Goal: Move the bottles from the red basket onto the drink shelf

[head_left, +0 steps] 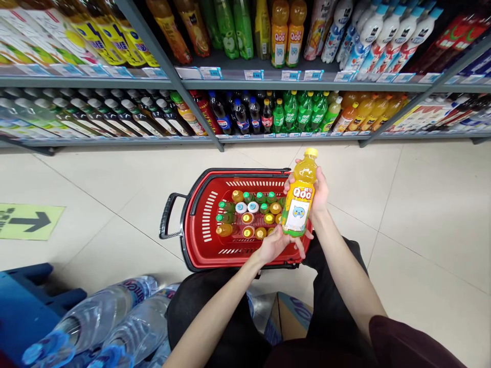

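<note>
A Qoo juice bottle [299,199] with yellow-orange contents and a yellow cap is held tilted over the right part of a red shopping basket [197,245]. My right hand [320,190] is wrapped round its upper body from behind, with fingertips showing on the left side. At its base is my left hand [279,244], the thumb against the bottle and the fingers under the bottom. Inside the basket stand several bottles, among them green-capped bottles [260,197], white-capped bottles [247,207] and yellow-capped bottles [248,232]. The held bottle and my hands hide the basket's right part.
Beyond the basket stands a drinks shelf [238,82] with two more Qoo bottles [287,36] on its upper level and soda bottles [264,115] below. Large water bottles [107,312] lie at the lower left. A cardboard box [287,317] sits between my legs.
</note>
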`<state>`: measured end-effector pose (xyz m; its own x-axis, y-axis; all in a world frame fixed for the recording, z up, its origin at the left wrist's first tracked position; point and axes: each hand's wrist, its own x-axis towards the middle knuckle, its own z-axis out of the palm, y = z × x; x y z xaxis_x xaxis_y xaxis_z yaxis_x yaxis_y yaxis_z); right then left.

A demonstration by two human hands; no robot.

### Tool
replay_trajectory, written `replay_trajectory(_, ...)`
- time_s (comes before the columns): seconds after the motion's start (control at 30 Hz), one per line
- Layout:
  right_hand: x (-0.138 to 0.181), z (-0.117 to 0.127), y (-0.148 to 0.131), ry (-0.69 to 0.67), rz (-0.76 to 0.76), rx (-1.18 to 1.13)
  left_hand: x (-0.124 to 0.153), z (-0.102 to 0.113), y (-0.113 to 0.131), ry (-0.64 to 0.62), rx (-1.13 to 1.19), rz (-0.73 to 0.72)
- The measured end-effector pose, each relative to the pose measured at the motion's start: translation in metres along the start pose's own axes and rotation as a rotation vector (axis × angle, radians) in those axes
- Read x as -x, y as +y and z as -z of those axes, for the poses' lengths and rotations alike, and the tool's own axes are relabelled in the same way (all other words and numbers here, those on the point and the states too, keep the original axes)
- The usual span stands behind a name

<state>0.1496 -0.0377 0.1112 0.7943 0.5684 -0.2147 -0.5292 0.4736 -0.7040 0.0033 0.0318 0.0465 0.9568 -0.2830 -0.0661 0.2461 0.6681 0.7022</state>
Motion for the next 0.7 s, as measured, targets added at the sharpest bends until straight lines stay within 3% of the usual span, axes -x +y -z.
replay_trajectory(0.7,-0.0020,0.0012,-0.0001,0.027,-0.011,0.014,-0.0019,-0.0007,-0.0009,0.037,0.063,-0.049)
